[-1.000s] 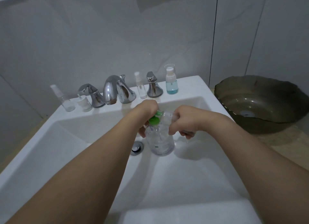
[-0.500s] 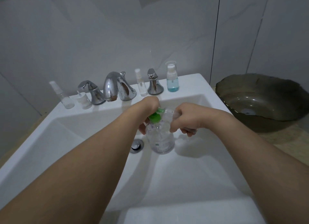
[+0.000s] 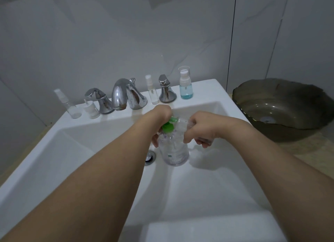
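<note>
Left hand (image 3: 161, 117) grips clear bottle (image 3: 176, 154) (green cap (image 3: 168, 127)); right hand (image 3: 200, 128) clasps small vial (image 3: 182, 123)

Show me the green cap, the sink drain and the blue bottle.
green cap (image 3: 168, 127), head view, on its flat top
sink drain (image 3: 149, 157), head view, on the chrome stopper
blue bottle (image 3: 186, 91), head view, on its lower body

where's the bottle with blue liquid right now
The blue-liquid bottle stands on the back ledge of the sink in the head view, at the right end of the row, just beside the right tap handle.
</note>
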Demonstrator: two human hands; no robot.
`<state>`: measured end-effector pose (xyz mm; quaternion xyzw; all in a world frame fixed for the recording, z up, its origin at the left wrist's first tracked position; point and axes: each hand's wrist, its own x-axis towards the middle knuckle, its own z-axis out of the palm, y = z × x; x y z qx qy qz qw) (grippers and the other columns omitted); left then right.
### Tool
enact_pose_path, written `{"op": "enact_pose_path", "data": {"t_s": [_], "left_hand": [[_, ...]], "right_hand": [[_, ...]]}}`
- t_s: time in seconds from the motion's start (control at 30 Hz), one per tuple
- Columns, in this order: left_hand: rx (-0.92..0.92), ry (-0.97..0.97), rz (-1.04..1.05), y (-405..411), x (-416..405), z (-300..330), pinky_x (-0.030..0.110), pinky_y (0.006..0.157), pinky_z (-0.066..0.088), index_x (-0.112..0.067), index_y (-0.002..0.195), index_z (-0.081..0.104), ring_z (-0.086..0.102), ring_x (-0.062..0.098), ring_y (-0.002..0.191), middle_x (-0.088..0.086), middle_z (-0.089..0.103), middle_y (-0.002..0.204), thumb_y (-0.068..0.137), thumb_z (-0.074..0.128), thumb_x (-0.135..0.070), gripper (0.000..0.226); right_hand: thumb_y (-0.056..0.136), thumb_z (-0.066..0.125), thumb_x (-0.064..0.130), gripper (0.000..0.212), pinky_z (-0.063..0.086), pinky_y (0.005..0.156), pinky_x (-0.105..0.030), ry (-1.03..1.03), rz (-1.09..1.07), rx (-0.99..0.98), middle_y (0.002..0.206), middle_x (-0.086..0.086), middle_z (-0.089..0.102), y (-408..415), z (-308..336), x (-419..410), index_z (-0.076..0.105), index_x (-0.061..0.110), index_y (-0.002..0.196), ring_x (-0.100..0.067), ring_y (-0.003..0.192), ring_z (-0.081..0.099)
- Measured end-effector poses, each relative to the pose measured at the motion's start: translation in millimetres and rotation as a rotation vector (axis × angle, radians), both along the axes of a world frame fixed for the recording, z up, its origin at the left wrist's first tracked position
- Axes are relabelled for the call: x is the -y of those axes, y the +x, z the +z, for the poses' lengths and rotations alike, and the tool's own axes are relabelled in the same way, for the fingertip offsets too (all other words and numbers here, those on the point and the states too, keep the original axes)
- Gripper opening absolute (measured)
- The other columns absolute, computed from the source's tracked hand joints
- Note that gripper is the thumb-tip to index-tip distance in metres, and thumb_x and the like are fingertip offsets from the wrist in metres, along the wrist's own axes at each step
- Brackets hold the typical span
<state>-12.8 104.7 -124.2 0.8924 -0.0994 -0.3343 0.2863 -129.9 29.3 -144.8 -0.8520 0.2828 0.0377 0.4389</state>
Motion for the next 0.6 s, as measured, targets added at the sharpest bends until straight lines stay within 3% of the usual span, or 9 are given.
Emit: {"op": "enact_pose_path", "data": {"t_s": [0.4,0.6], "left_hand": [[-0.008,-0.017,0.027,-2.0,-1.3,0.2,0.062,0.088,0.054,0.009,0.116,0.052,0.061,0.050,0.103,0.028,0.058,0.116,0.099,0.027,-0.021,0.042],[-0.063,0.000,-0.075,6.1,-2.5,6.6,0.060,0.080,0.056,0.001,0.113,0.057,0.063,0.047,0.096,0.023,0.065,0.106,0.094,0.031,-0.034,0.048]], "right_hand": [[0.077,0.074,0.013,0.022,0.044,0.049,-0.027,-0.008,0.008,0.006,0.054,-0.013,0.056,-0.3,-0.4,0.2,0.055,0.003,0.075,-0.023,0.040,0.050],[0.077,0.074,0.013,0.020,0.044,0.048,-0.026,-0.013,-0.002,0.034,0.054,-0.013,0.055,-1.0,0.9,0.9,0.057,0.002,0.076,-0.023,0.040,0.049]]}}
